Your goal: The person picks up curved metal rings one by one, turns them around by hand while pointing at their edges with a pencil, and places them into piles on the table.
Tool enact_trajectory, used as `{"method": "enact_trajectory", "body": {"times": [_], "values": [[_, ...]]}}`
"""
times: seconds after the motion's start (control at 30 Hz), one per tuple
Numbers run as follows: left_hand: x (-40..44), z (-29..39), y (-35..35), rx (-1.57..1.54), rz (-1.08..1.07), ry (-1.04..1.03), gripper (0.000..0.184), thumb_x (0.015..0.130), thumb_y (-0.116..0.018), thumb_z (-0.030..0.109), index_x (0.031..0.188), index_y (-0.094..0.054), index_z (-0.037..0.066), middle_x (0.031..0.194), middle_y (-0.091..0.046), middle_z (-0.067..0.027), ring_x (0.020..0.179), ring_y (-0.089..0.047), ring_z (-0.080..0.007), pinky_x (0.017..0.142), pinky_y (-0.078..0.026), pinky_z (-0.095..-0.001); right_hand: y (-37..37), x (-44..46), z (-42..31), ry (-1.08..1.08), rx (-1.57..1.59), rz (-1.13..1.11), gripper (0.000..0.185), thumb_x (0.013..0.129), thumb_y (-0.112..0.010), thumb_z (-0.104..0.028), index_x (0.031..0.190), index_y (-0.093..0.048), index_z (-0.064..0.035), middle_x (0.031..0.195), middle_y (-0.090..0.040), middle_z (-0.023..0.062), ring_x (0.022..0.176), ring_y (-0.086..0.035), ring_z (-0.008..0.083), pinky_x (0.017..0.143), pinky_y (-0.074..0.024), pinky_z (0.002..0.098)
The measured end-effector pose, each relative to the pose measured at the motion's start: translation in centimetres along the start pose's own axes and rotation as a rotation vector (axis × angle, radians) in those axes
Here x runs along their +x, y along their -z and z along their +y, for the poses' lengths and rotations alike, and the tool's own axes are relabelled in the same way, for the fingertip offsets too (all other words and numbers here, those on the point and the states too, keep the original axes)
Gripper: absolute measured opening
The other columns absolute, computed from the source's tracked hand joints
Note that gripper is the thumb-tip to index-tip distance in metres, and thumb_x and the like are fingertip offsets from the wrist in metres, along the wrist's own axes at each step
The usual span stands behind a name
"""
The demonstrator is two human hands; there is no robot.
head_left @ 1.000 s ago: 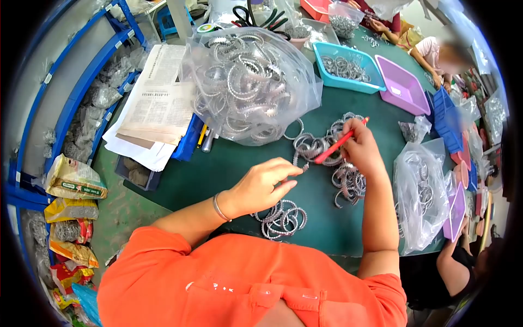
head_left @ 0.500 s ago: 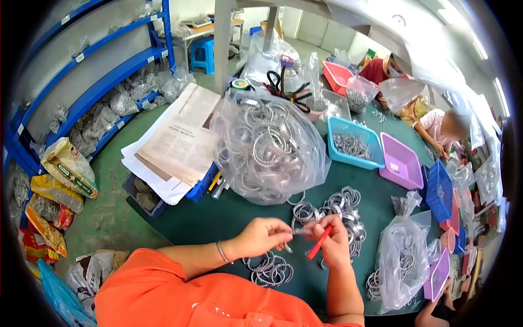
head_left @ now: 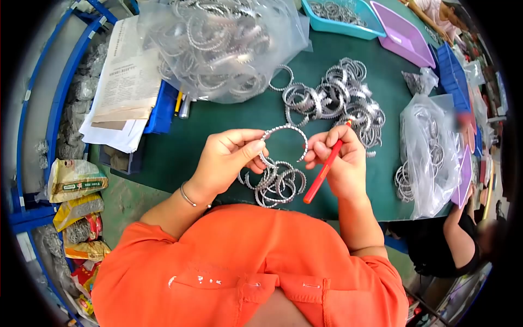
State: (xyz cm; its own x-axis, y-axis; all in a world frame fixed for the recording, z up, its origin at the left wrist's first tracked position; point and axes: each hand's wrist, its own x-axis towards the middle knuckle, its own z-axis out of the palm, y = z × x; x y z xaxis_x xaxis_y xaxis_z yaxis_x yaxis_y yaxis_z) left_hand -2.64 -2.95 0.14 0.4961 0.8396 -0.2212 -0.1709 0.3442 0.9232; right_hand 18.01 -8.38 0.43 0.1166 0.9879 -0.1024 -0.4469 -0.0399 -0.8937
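Note:
Between my hands an open silver bangle [head_left: 287, 127] is held up above the table. My left hand [head_left: 231, 155] pinches one side of it. The fingertips of my right hand [head_left: 340, 155] are at its other end, and a red pen [head_left: 325, 173] rests in that same hand, pointing down toward me. Just below the held bangle lies a small pile of silver bangles [head_left: 278, 188]. A larger heap of bangles [head_left: 332, 98] spreads over the green table behind my right hand.
A big clear bag of bangles [head_left: 218, 49] stands at the back left beside newspapers [head_left: 128, 76]. Teal [head_left: 348, 24] and purple [head_left: 406, 38] trays are at the back. Another clear bag [head_left: 430, 158] lies right. Other people sit at the back right and lower right.
A bangle is now raised and spread between both my hands, which have moved apart. The red pen stays in my right hand. The view has tilted down toward the table.

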Motion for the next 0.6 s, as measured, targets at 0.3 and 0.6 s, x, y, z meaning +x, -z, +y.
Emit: {"method": "enact_trajectory", "body": {"times": [0.3,0.6], "values": [[-0.2,-0.8,-0.3,0.101,-0.084,-0.048,0.020,0.083,-0.055,0.004,0.102,-0.058,-0.005,0.078,-0.059,-0.0071,0.063,-0.057,-0.0105,0.056,-0.049,-0.0216,0.0,-1.2,1.1,-0.020,0.014,0.088,0.020,0.077,-0.060,0.004,0.080,-0.043,-0.0051,0.081,-0.060,0.0123,0.063,-0.057,0.0117,0.052,-0.0464,0.0211],[-0.5,-0.7,-0.8,0.102,-0.089,-0.024,0.021,0.085,-0.053,0.005,0.103,-0.058,-0.005,0.079,-0.059,-0.0064,0.063,-0.056,-0.0094,0.057,-0.048,-0.0207,0.6,-1.7,1.4,0.057,-0.017,0.061,0.021,0.075,-0.061,0.008,0.078,-0.044,-0.0045,0.082,-0.060,0.0127,0.066,-0.057,0.0112,0.054,-0.0471,0.0207]]}}
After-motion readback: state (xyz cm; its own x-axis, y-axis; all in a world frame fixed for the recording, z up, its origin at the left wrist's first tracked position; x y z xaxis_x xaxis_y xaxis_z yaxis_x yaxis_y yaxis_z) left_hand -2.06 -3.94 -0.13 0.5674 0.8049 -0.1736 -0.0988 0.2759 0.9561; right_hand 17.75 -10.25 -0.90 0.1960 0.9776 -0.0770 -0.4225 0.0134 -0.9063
